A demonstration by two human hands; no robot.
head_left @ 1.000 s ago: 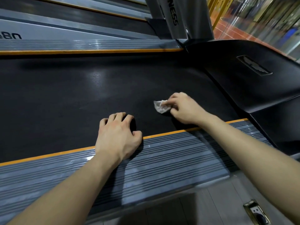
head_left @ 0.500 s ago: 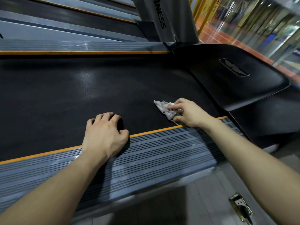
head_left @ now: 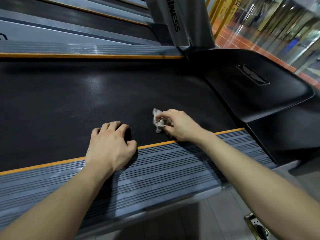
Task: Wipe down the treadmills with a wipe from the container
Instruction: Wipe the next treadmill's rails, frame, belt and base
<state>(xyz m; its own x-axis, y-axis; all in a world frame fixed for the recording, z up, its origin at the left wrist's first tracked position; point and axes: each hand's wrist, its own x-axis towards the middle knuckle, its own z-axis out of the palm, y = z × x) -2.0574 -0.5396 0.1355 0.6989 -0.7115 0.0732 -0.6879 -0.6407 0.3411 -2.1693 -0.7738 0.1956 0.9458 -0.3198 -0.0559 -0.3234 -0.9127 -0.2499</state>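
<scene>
Since the camera sits close and wide, both forearms run out of the bottom corners, and the treadmill belt (head_left: 86,101) is cut off at the left edge. Beyond the belt's far side stands a grey upright (head_left: 181,21) whose lettering is cropped to a few letters. At the belt's right end, the badge (head_left: 252,77) on the black motor cover (head_left: 259,101) is too dark to read. On the floor, nearer the camera than the belt, a floor socket (head_left: 256,226) lies half out of frame with its inside in shadow.

The left hand (head_left: 109,144) lies across the belt's near edge. Its heel is on the ribbed grey side rail (head_left: 173,163), and its fingers are loosely bent and close together. Their tips are tucked down onto the belt and hidden, and they hold nothing.

The right hand (head_left: 178,126) is over the belt, just inside the orange edge strip (head_left: 155,144), toward the motor cover. Its thumb and fingertips pinch a crumpled grey-white wipe (head_left: 158,121), and part of the wad is hidden behind the fingers. The wipe's long axis runs across the belt: its upper end points toward the belt's far side and its lower end toward the near rail. The lower end is at the belt surface, but whether it touches cannot be told.
</scene>
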